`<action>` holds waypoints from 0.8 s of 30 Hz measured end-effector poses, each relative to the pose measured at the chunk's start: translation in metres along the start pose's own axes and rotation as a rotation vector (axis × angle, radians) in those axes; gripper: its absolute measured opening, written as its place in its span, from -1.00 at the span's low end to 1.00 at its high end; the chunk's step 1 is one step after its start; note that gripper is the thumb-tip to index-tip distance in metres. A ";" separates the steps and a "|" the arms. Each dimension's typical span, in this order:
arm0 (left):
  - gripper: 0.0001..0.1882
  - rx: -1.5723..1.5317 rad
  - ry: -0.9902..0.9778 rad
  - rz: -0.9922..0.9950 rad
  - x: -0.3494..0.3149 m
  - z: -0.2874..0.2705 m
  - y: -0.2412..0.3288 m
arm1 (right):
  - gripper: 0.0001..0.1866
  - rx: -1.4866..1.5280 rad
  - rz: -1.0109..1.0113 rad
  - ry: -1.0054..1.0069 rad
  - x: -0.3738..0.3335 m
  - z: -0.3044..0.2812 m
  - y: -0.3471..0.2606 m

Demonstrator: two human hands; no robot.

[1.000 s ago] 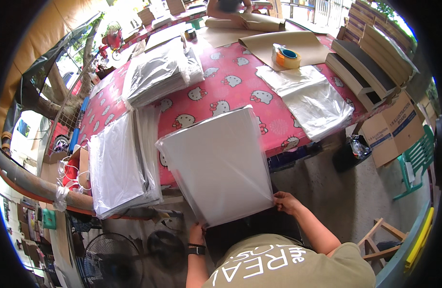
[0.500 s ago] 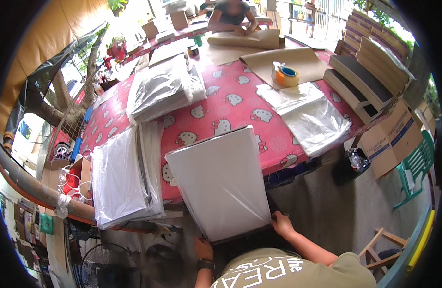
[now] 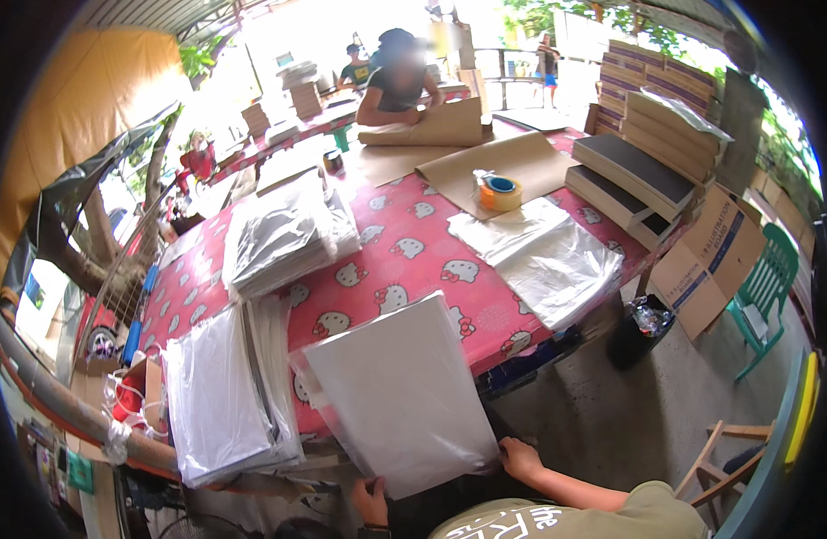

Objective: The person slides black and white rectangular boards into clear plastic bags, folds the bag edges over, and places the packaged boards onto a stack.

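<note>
Left hand [image 3: 372,499] pinches the sleeved board [image 3: 397,395] at its seven o'clock, right hand [image 3: 522,461] at its four — a lopsided tug could split the film [image 3: 313,382].

Tablecloth [image 3: 427,280] open centrally, stack [image 3: 217,395] blocking left

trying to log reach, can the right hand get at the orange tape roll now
Probably not: the right hand holds a corner of the sleeved white board, and the orange tape roll sits well forward, beyond the clear plastic bags.
</note>
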State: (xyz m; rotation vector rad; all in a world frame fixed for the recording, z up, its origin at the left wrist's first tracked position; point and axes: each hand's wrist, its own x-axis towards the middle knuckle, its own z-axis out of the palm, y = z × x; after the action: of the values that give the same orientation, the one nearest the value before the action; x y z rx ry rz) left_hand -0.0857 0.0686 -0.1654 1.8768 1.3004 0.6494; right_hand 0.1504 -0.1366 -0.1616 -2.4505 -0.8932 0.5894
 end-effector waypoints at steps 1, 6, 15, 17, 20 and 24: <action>-0.75 0.023 0.082 0.033 -0.006 0.000 0.001 | -0.71 0.009 -0.018 0.006 0.002 0.004 0.001; -0.77 -0.144 0.095 0.071 -0.016 0.008 -0.021 | -0.67 0.132 -0.046 0.067 -0.001 0.003 0.008; -0.76 -0.084 -0.195 0.190 -0.019 -0.019 0.010 | -0.65 0.224 -0.045 0.032 -0.004 -0.003 0.012; -0.75 -0.088 -0.300 0.104 -0.019 -0.024 0.019 | -0.65 0.243 -0.042 0.043 -0.004 -0.002 0.015; -0.73 0.091 -0.422 -0.102 -0.029 -0.028 0.052 | -0.67 0.287 -0.052 0.048 -0.003 -0.001 0.018; -0.64 0.236 -0.130 0.346 -0.056 -0.020 0.070 | -0.65 0.339 -0.106 0.082 -0.001 -0.002 0.026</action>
State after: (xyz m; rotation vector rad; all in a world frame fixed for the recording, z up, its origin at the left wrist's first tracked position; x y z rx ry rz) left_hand -0.0819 0.0078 -0.0963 2.3271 1.0129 0.5532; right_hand 0.1636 -0.1555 -0.1748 -2.0950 -0.8109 0.5480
